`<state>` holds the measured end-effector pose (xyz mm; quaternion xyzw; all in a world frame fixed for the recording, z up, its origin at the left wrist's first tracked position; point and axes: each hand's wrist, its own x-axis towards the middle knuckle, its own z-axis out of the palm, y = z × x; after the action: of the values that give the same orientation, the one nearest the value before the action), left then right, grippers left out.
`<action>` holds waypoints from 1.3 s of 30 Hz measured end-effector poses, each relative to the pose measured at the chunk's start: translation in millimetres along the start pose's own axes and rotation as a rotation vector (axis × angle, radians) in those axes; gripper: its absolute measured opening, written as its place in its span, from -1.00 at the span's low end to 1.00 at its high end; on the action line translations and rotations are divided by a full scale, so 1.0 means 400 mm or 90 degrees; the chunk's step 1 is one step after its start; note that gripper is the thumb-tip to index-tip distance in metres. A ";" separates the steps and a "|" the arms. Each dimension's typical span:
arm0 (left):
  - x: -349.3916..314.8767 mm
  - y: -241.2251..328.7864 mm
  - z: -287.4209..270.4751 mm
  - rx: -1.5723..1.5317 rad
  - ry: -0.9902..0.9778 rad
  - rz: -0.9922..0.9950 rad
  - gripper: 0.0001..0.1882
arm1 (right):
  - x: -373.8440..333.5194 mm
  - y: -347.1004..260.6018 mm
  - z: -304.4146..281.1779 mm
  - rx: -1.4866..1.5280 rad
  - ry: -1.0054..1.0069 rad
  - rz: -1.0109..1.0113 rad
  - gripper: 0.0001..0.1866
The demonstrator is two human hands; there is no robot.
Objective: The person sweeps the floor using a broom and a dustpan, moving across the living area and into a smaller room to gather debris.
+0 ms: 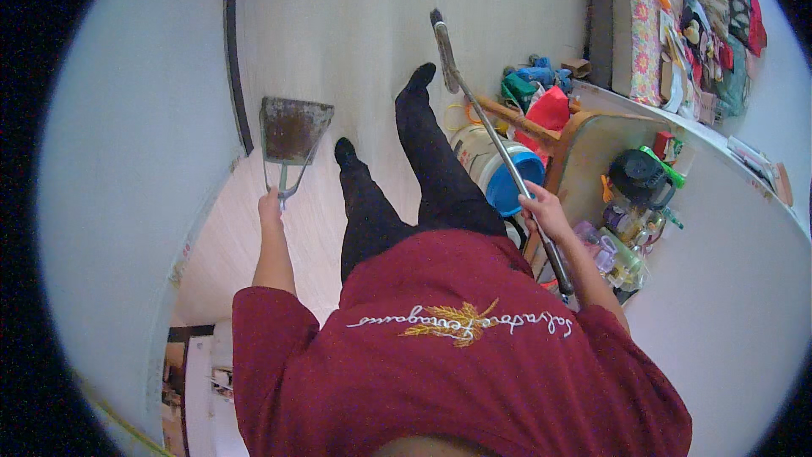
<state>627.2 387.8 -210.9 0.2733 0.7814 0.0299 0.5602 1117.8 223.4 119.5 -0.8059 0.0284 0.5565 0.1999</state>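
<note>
Your left hand (270, 203): fingers closed around handle of one dustpan (291, 129); pan hangs over pale floor (355, 25), near dark door frame edge. Your right hand (545, 210): fingers wrapped around shaft of one long-handled broom (491, 134); broom head far forward, shaft angled back past your right side. Two legs in dark trousers between the two tools. One blue-lidded bucket (499, 173) just beside broom shaft. One cluttered wooden table (592, 148) at right.
</note>
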 end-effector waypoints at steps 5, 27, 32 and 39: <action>-0.193 0.166 0.005 0.055 -0.009 -0.067 -0.74 | 0.154 -0.146 -0.150 0.019 -0.066 -0.048 -0.67; -0.078 1.769 0.752 0.272 -0.266 0.115 -0.67 | 0.694 -1.237 -0.643 1.290 -0.215 0.021 -0.63; -0.336 2.408 1.022 0.198 -0.445 0.499 -0.65 | 0.762 -1.513 -0.687 1.344 -0.245 -0.131 -0.84; -0.814 2.897 1.421 0.322 -0.658 1.102 -0.74 | 1.109 -2.051 -0.736 0.901 -0.217 -0.305 -0.82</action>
<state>1662.9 1073.8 267.3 0.8297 -0.0340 0.1359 0.5403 1766.7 951.1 43.5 -0.3731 0.1711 0.4637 0.7852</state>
